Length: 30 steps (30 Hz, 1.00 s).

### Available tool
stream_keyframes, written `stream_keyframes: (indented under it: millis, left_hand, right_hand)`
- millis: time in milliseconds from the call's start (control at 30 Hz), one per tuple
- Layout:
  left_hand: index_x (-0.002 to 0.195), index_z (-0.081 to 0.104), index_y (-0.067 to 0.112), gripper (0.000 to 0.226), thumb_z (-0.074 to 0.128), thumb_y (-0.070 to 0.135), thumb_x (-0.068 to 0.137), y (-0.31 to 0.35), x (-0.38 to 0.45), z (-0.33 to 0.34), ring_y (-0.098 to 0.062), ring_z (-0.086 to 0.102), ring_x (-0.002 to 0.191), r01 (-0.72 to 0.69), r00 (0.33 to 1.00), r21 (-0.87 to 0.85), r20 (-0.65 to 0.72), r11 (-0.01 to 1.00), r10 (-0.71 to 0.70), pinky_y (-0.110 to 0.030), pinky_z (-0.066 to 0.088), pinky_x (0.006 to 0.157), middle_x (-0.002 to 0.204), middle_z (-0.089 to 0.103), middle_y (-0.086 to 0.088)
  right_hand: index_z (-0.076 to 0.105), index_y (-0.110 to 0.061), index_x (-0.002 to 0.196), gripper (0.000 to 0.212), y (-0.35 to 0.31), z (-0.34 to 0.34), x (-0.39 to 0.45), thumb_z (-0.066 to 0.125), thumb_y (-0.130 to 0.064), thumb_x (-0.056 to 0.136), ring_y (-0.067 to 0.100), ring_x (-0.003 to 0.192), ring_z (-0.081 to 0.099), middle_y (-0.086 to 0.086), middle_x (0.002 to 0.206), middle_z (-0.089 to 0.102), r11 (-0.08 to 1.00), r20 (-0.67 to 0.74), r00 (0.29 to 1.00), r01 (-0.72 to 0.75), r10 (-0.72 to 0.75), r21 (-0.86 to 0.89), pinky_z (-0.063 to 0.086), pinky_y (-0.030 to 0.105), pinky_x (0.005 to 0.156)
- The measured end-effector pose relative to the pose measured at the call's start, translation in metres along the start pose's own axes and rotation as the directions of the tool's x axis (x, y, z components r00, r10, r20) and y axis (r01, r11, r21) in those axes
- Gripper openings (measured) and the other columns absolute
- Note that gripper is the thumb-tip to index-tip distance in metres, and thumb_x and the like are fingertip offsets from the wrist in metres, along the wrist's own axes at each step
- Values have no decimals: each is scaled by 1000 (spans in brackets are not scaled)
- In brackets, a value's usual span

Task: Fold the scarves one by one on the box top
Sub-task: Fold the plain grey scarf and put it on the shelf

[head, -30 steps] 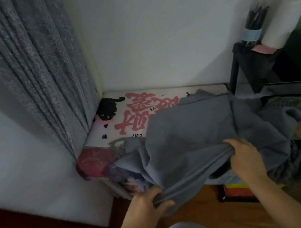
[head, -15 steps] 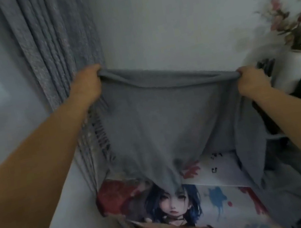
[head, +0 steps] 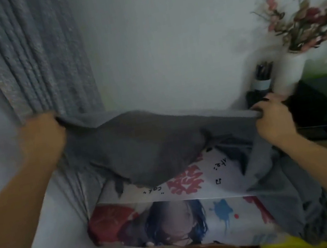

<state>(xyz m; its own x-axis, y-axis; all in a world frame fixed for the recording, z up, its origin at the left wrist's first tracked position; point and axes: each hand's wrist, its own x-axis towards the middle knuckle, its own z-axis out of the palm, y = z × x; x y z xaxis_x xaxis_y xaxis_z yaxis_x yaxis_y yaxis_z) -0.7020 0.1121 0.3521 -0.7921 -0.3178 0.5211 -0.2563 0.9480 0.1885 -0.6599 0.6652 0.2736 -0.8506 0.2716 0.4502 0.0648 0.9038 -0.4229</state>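
We see the left hand [head: 41, 141] and right hand [head: 270, 118] each gripping a corner of a grey scarf [head: 147, 148], stretched above the printed box top [head: 222, 179].

A home room: grey curtain [head: 33, 59], flower vase [head: 292, 66], illustrated storage box [head: 196, 218].
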Motion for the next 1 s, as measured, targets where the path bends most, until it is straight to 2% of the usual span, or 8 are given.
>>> stream_keyframes:
  millis: [133, 233, 300, 400, 500, 733, 900, 1000]
  left_hand:
    - [133, 51, 28, 61, 65, 42, 75, -29, -72, 123, -49, 52, 104, -37, 914, 233, 400, 972, -61, -59, 50, 89, 116, 54, -28]
    - [159, 8, 23, 103, 69, 56, 82, 91, -189, 101, -40, 26, 143, -215, 659, -67, 727, 974, 195, -50, 28, 115, 157, 24, -18]
    - [160, -7, 29, 111, 68, 59, 83, 161, -243, 109, -31, 18, 149, -158, 494, -383, 767, 910, 409, -47, 24, 119, 162, 14, -3]
    - [149, 36, 17, 62, 52, 37, 93, 211, -266, 125, -34, 48, 131, -133, 644, -475, 625, 870, 440, -49, 44, 104, 146, 46, -9]
    - [95, 57, 10, 8, 49, 12, 94, 207, -250, 105, -40, 63, 92, -179, 793, -433, 468, 884, 390, -45, 50, 74, 100, 64, -13]
    - [62, 41, 15, 36, 49, 5, 95, 122, -173, 91, -28, 52, 60, -327, 786, -265, 457, 907, 417, -38, 43, 57, 65, 50, -1]
    - [95, 65, 11, 22, 44, 16, 100, 99, -116, 98, -26, 59, 73, -305, 767, 37, 602, 952, 222, -41, 55, 70, 85, 62, -8]
    - [156, 25, 28, 75, 61, 45, 93, 138, -110, 96, -37, 49, 128, -296, 717, -37, 652, 954, 247, -47, 46, 103, 146, 46, -13]
  right_hand:
    - [74, -5, 111, 41, 9, 55, -83, 57, 13, 78, 40, 92, 61, 16, 98, 55, 998, 246, 969, 16, -31, 63, 54, 40, 84]
    - [74, -4, 114, 35, -16, 81, -118, 56, 8, 86, 40, 93, 60, 21, 101, 57, 983, 356, 925, 79, -135, 168, 53, 43, 86]
    - [75, -5, 109, 31, -48, 90, -129, 57, 2, 85, 39, 89, 61, 21, 99, 59, 958, 363, 905, 133, -222, 253, 52, 40, 81]
    - [72, -10, 106, 21, -77, 101, -139, 61, -7, 88, 34, 77, 59, 12, 98, 53, 944, 362, 893, 169, -268, 283, 49, 39, 64]
    - [67, -9, 113, 26, -56, 110, -139, 56, -5, 90, 35, 77, 59, 12, 108, 54, 976, 323, 934, 91, -153, 199, 52, 43, 65]
    - [68, -9, 114, 27, 22, 124, -123, 50, -12, 94, 38, 105, 58, 15, 118, 57, 979, 363, 910, -179, 202, -97, 49, 44, 87]
    - [59, -2, 111, 22, 35, 87, -55, 41, -3, 98, 43, 93, 60, 25, 98, 64, 988, 302, 941, -150, 151, -28, 49, 46, 75]
    - [62, -5, 114, 22, -10, 47, -7, 44, -9, 102, 37, 84, 62, 19, 93, 68, 980, 181, 983, -11, -26, 200, 49, 42, 73]
